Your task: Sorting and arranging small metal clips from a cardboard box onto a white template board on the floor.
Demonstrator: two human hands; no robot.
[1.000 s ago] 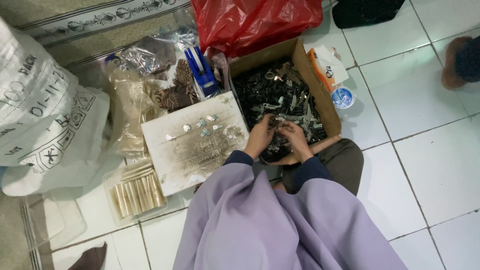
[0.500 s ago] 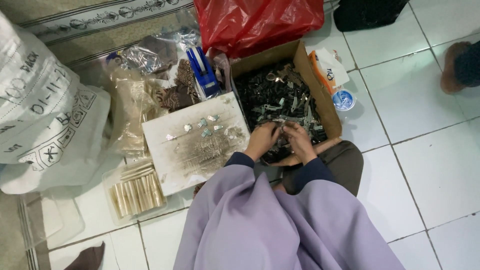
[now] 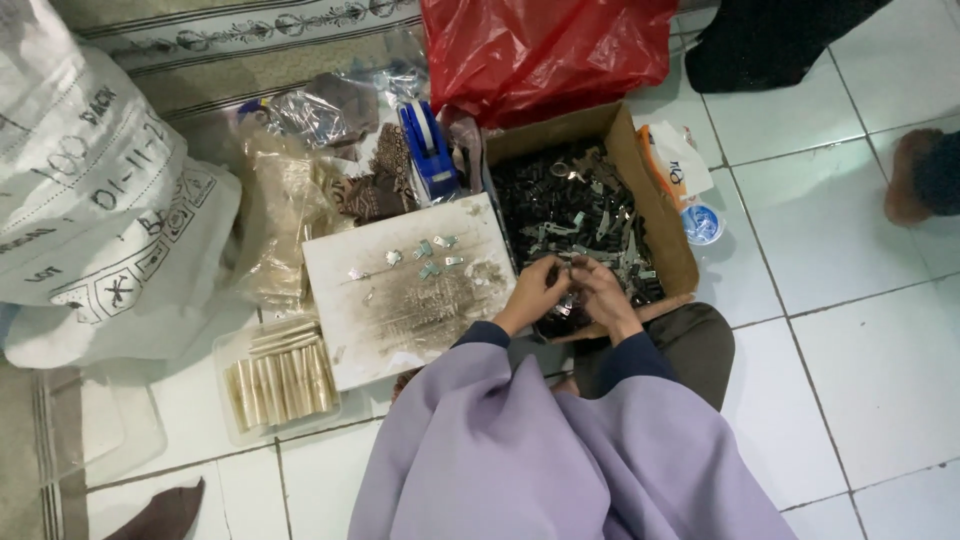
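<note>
The white tiled floor [image 3: 870,380] carries everything here. At the far left lies a big white woven sack [image 3: 90,210], and at the top a red plastic bag [image 3: 550,50] sits just behind a brown cardboard box [image 3: 660,230]. The box is full of small dark and silver metal pieces [image 3: 570,210]. Just left of the box a stained white board [image 3: 400,300] lies flat, with a few small silver pieces [image 3: 430,255] on its far part. Near the board's left corner stands a clear plastic tray [image 3: 225,360] filled with pale sticks [image 3: 280,375]. A blue tape dispenser [image 3: 428,150] stands behind the board, beside crumpled clear bags [image 3: 280,215].

The person sits at the near edge of the box, in a lilac garment [image 3: 540,450] with dark blue cuffs. The left hand [image 3: 535,295] and the right hand [image 3: 600,295] meet over the near part of the box, almost touching. The fingers of both are curled inward and pressed close together around something very small between them; what they pinch is too small to tell. Another person's bare foot [image 3: 905,180] rests at the right edge.
</note>
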